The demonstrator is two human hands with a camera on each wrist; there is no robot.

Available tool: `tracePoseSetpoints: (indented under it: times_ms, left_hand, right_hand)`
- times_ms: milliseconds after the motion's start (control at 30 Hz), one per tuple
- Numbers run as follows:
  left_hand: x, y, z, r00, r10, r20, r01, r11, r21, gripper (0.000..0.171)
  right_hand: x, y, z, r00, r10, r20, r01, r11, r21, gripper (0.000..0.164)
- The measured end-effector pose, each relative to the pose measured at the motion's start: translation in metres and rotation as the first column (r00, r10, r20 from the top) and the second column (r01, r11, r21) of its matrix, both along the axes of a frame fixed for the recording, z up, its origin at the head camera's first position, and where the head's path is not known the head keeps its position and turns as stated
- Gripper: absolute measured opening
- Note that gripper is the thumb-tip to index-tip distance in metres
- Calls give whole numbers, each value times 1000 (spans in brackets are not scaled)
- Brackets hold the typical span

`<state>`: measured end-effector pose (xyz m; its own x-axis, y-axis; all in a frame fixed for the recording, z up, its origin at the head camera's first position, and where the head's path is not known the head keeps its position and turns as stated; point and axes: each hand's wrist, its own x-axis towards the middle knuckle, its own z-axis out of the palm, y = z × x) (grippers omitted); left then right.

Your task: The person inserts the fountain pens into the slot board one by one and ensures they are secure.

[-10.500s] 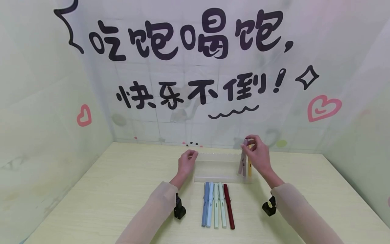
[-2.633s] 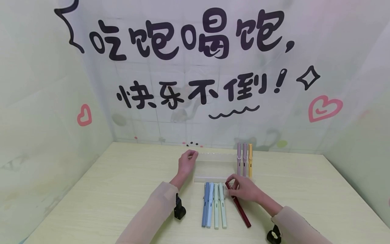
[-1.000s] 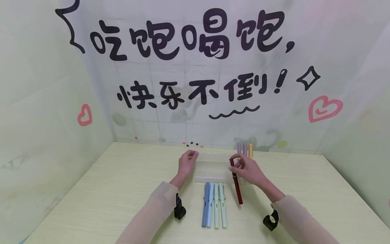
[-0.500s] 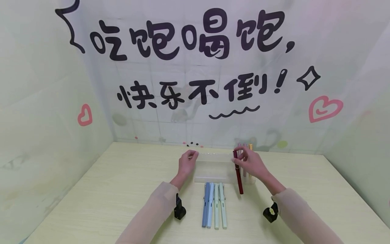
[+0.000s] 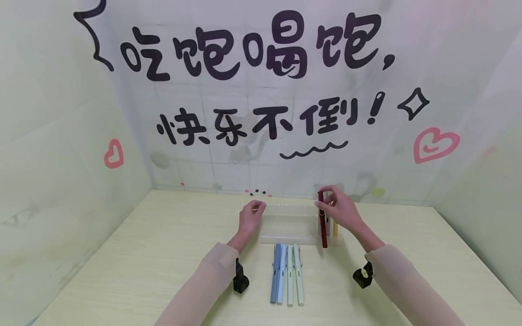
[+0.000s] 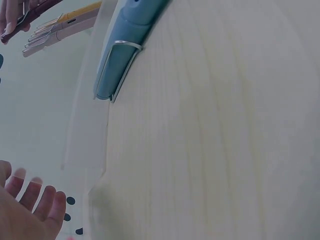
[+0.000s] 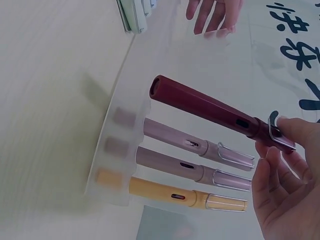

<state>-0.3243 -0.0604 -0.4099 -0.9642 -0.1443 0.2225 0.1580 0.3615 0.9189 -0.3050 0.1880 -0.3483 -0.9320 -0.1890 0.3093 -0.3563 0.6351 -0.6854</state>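
Note:
Between thumb and fingers, my right hand pinches a dark red fountain pen by its clip end. The pen hangs nearly upright in front of the clear plastic pen rack, its lower tip overlapping the rack's front lip. In the right wrist view, two mauve pens and a yellow pen stand in neighbouring slots, the red pen beside them. My left hand grips the rack's upper left corner; in the left wrist view its fingers show at the rack's end.
On the table in front of the rack lie a blue pen, a light blue pen and two pale green pens, side by side. A printed backdrop rises close behind the rack.
My right hand stood one mauve pen in the rack, then took the red pen from the table. It has lifted it up and back to the rack, straightening it. The left hand stays put.

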Motion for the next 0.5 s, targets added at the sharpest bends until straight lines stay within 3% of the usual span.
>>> tracePoseSetpoints:
  times_ms: [500]
  left_hand:
    - [1,0,2,1000,0,2,0,1000,0,24]
  right_hand:
    - [-3,0,5,997,-54,-56,51,997,-58,37]
